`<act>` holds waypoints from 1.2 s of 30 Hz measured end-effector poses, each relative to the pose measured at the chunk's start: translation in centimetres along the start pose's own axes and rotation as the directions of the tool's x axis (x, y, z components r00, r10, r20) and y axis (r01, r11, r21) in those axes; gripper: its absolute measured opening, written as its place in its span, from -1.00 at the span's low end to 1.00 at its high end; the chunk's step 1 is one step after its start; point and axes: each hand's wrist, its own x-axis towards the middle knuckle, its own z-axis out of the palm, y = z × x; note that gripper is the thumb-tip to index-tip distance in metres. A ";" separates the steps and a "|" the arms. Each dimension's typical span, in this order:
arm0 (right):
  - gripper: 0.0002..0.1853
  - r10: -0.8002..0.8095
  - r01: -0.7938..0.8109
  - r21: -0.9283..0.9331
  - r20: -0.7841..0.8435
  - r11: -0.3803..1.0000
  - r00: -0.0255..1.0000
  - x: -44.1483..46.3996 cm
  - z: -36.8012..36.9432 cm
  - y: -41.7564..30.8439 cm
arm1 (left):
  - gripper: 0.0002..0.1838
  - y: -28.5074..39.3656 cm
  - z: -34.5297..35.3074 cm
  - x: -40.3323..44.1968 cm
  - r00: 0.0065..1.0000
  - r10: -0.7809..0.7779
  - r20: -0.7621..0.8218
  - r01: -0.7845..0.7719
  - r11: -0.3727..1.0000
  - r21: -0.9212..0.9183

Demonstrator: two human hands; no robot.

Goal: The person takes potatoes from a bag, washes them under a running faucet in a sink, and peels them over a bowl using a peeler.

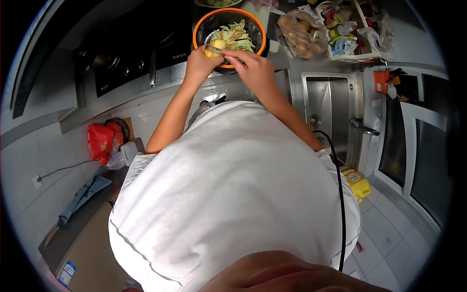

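Observation:
My left hand (200, 64) is closed around a yellow, partly peeled potato (218, 44) over the near left side of an orange-rimmed bin (263, 35). Closed on a small peeler (214, 49), my right hand (254, 68) comes in from the right. The peeler's metal part lies across the potato; its handle is mostly covered by my fingers. Below the hands, pale green and brownish peelings (235, 36) are heaped inside the bin, which has a dark lining.
A black stove (141, 53) with a pan handle (152, 70) lies left. To the right are a plastic bag of potatoes (302, 36), a white basket of packages (362, 54) and a steel sink (331, 104) with its faucet (365, 127). A bowl (219, 3) stands behind the bin.

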 end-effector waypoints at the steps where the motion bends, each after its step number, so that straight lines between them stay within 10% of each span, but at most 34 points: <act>1: -0.87 -0.026 0.026 -0.016 0.033 1.000 0.999 -0.1 0.1 -0.4 | -0.50 -0.7 0.3 0.2 0.999 0.037 -0.031 -0.038 0.999 -0.024; 12: -0.82 0.296 -0.287 -0.295 -0.017 0.911 0.955 0.5 -2.4 2.8 | -0.51 -1.2 0.1 -1.0 0.974 0.191 -0.121 -0.188 0.982 0.036; 18: -0.83 0.125 -0.120 0.086 -0.059 0.989 0.990 -0.2 -0.2 -1.7 | -0.51 1.4 -0.2 -1.5 0.987 0.086 -0.136 -0.058 0.979 0.193; 24: -0.83 0.226 -0.214 -0.386 -0.013 0.897 0.974 0.1 -0.1 1.9 | -0.55 0.1 0.6 -2.2 0.968 0.186 -0.169 -0.176 0.982 0.072; 28: -0.83 0.362 -0.360 -0.273 -0.043 0.892 0.931 -0.2 -1.8 4.0 | -0.55 -0.3 0.2 -1.7 0.938 0.278 -0.209 -0.249 0.956 0.158; 31: -0.83 0.324 -0.326 -0.185 -0.047 0.927 0.945 -0.5 -1.8 2.8 | -0.57 -1.0 0.2 -0.6 0.990 0.140 0.009 -0.130 0.940 -0.315; 36: -0.84 0.375 -0.375 -0.095 -0.021 0.922 0.927 -0.3 -1.3 1.7 | -0.56 -0.7 0.7 -0.4 0.998 -0.010 0.065 0.045 0.819 -0.572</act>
